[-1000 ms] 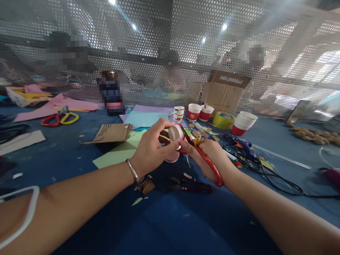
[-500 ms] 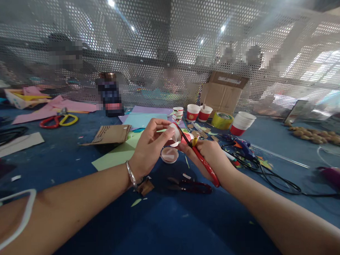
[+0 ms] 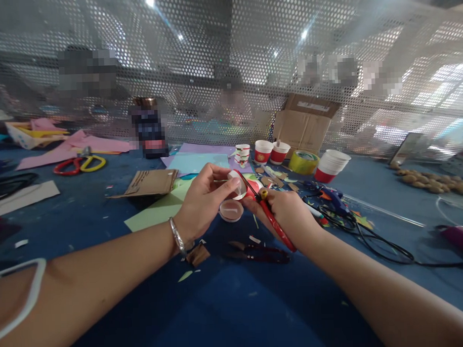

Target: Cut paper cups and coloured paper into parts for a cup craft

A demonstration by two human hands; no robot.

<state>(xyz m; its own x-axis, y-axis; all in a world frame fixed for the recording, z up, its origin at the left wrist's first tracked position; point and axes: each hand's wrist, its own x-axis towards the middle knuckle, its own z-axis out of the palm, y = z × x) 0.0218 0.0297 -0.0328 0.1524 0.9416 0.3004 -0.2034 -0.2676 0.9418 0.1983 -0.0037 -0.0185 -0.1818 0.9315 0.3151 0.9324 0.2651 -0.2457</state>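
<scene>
A red and white paper cup piece (image 3: 237,185) is pinched between the thumb and fingers of my left hand (image 3: 209,192). My right hand (image 3: 284,209) is wrapped round red-handled scissors (image 3: 278,225), whose dark blades lie against the cup piece's rim. Part of the cup is hidden behind my fingers. Just below my hands, a round cup bottom (image 3: 231,211) rests on the blue table (image 3: 229,315). Dark thread snips (image 3: 260,252) lie nearer to me.
Behind my hands stand paper cups (image 3: 263,152), a stack of cups (image 3: 332,165) and yellow tape (image 3: 303,162). A glue gun (image 3: 334,199) with black cable lies right. Folded cardboard (image 3: 152,183) and red-yellow scissors (image 3: 80,163) lie left.
The scissors have shifted slightly against the cup piece, and their blades now look a little apart. The cup piece has turned slightly in my left hand.
</scene>
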